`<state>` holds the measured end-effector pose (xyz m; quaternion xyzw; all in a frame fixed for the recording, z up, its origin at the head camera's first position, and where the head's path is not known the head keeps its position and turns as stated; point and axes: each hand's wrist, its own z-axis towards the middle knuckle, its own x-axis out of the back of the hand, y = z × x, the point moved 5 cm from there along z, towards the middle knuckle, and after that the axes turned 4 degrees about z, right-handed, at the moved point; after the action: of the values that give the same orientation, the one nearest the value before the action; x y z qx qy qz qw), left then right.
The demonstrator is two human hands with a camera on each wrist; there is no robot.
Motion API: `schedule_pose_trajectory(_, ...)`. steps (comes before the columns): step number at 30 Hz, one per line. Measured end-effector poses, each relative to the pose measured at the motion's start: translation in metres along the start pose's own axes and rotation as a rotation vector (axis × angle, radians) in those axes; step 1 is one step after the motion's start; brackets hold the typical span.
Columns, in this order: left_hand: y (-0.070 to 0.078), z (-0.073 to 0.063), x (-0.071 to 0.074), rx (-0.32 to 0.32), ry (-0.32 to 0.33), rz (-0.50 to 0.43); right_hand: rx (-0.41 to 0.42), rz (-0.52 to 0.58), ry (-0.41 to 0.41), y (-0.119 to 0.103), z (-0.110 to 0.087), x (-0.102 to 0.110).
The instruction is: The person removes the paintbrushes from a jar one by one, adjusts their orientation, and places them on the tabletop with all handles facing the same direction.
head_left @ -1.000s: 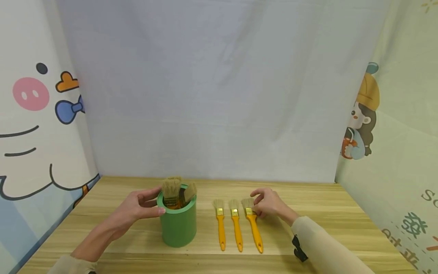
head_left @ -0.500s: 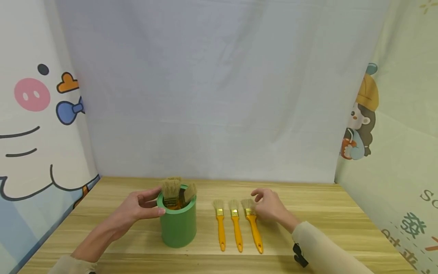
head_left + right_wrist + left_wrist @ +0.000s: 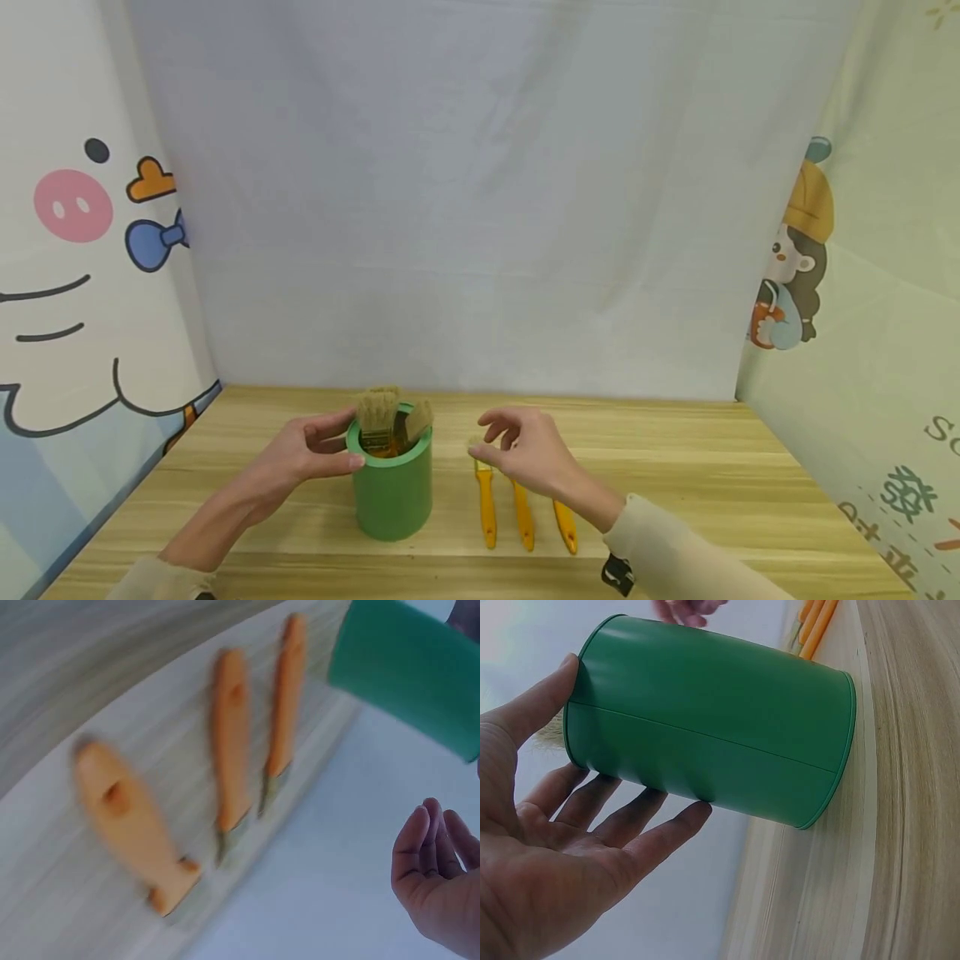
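My left hand [image 3: 296,454] holds a green cylindrical can [image 3: 392,500] near its rim. In the left wrist view the thumb lies on one side and the fingers on the other. Several paintbrushes [image 3: 377,410] stand in the can, bristles up. To its right, three yellow-handled paintbrushes lie in a row: the left brush [image 3: 487,508], the middle brush [image 3: 523,517] and the widest one [image 3: 127,817] at the right. My right hand [image 3: 528,450], empty with loosely bent fingers, is above their bristle ends and hides much of the middle and right bristles.
The wooden tabletop [image 3: 697,467] carries everything. A plain pale cloth [image 3: 480,208] hangs behind it. Printed cartoon curtains flank the table, one at the left [image 3: 82,333] and one at the right [image 3: 885,333].
My right hand has moved left, from beside the widest brush to over the left and middle brushes' bristle ends. My left hand and the can stay in place.
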<state>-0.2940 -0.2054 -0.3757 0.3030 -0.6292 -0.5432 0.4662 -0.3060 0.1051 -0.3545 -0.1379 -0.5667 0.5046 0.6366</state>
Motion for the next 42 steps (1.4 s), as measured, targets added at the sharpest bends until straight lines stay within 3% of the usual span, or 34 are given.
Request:
schedule_pose_trajectory(10,0.002,-0.001,-0.001,-0.008,0.000,0.003,-0.008,0.099,-0.001,-0.039,0.016,-0.033)
schedule_pose_trajectory(14,0.001,-0.001,-0.001,0.004,-0.002,0.001,-0.008,0.115,0.036,-0.043,0.022,-0.040)
schedule_pose_trajectory(24,0.000,0.000,0.000,0.003,-0.008,0.005,0.083,0.098,0.106,-0.050,0.030,-0.042)
schedule_pose_trajectory(37,0.001,-0.001,-0.001,-0.016,-0.005,0.001,0.197,0.097,0.046,-0.063,0.050,-0.033)
schedule_pose_trajectory(42,0.002,-0.001,0.000,-0.015,-0.004,0.000,0.181,0.121,-0.007,-0.058,0.058,-0.037)
